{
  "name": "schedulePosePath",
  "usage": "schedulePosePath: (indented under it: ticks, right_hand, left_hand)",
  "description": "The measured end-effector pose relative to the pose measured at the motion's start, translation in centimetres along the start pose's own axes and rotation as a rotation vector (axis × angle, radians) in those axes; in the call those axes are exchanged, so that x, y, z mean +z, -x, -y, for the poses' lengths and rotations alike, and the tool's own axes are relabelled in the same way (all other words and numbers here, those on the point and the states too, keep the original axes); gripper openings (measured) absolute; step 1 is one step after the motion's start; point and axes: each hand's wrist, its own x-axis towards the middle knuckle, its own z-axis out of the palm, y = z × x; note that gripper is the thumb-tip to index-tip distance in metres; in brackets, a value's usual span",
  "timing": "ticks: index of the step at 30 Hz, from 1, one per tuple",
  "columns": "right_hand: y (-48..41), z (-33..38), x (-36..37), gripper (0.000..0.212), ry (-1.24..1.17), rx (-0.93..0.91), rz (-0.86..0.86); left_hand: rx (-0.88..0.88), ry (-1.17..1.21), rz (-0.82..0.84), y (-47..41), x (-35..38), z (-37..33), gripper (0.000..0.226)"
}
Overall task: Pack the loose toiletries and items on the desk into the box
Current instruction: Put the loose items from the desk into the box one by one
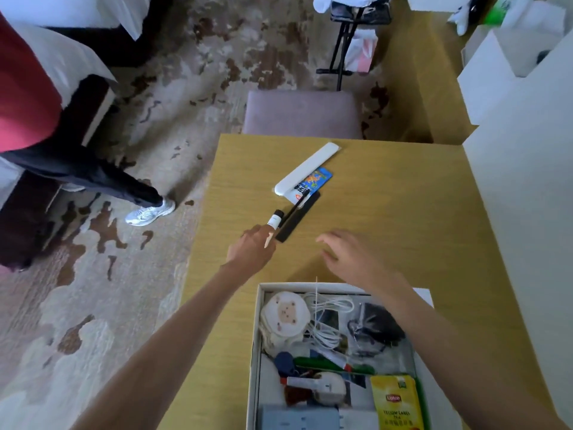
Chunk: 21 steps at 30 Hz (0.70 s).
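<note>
A second person stands on the patterned beige-and-brown carpet [93,305] well to the left of the yellow wooden desk [387,212], showing a red top, dark trousers and a white sneaker [150,212].

On the desk, the left hand [252,248] reaches forward to the near end of a small white cylindrical bottle with a black cap [275,219]. Its fingers are curled around the bottle's base, though motion blur hides whether the grip is fully closed. The bottle lies tilted, cap pointing away from the person.

Just right of the bottle lies a flat black rectangular strip [297,219], with a thin black stick [296,206] resting across its far end. Beyond these, farther up the desk, sits a long white rounded plastic case [307,169], angled diagonally, and a small blue printed sachet [314,181] touching its right edge.

The right hand [350,256] hovers over bare desk to the right of the black strip, fingers spread and loosely bent, palm down, holding nothing.

At the desk's near edge, below both hands, stands the open white cardboard box [255,352]. Inside it are a round cream pouch with a sheep face [285,315], a coiled white cable [328,318], a dark item in clear plastic wrap [375,327], a green-wrapped stick [325,364] and a yellow Lipton tea packet [395,405] in the near right corner.

Past the desk's far edge is a mauve cushioned chair seat [304,114].
</note>
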Motion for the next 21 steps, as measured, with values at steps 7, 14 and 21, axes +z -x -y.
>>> schedulePosePath:
  ticks: [7,14,21]
  right_hand:
    - [-7.3,1.3,3.1,0.034,0.190,-0.027,0.151]
    - [-12.2,1.4,3.6,0.049,0.550,-0.274,0.126]
    - [-12.0,0.8,5.5,0.037,0.562,-0.276,0.152]
  left_hand:
    - [-0.076,-0.116,0.001,-4.1,2.4,2.7,0.048]
    - [-0.206,0.222,0.174,-3.1,1.9,5.7,0.033]
    - [-0.178,0.677,0.078,1.5,0.3,6.8,0.017]
